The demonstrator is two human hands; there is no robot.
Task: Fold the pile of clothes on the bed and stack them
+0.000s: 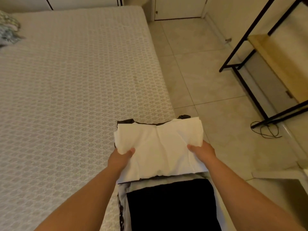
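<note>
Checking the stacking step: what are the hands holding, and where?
Both hands, left hand and right hand, grip the folded white garment by its two side edges.

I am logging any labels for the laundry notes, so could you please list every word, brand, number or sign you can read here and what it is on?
None can be read in this view.
The folded white garment, held by the left hand and the right hand, shows no print or tag.
The black folded garment below it is plain.
The bed cover carries only a woven pattern.
</note>
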